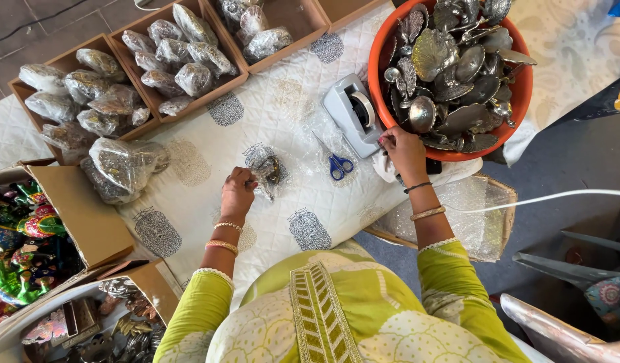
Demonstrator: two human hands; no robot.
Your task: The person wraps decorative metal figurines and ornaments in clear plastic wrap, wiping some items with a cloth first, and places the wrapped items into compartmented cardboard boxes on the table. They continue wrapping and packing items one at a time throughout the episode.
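- Left hand (237, 193): fingers closed on a small metal piece in clear wrap (266, 173), held low over the desk (283, 107), which carries a white quilted cover with grey printed motifs.
- Right hand (404, 153): at the near rim of the orange tub (379, 57), fingertips pinched together – on what, cannot be told from this view.
- The tub is heaped with silver-coloured shell-shaped metal dishes (451, 67).
- Grey tape dispenser (353, 114) stands just beside the tub, to its left; blue-handled scissors (337, 163) lie between the two hands, touching neither.
- Cardboard trays (233, 84) at the far edge of the desk hold wrapped bundles (182, 50) – one larger bundle (125, 168) lies outside them on the cover.
- Painted figurines (18, 235) sit in an open box at far left.
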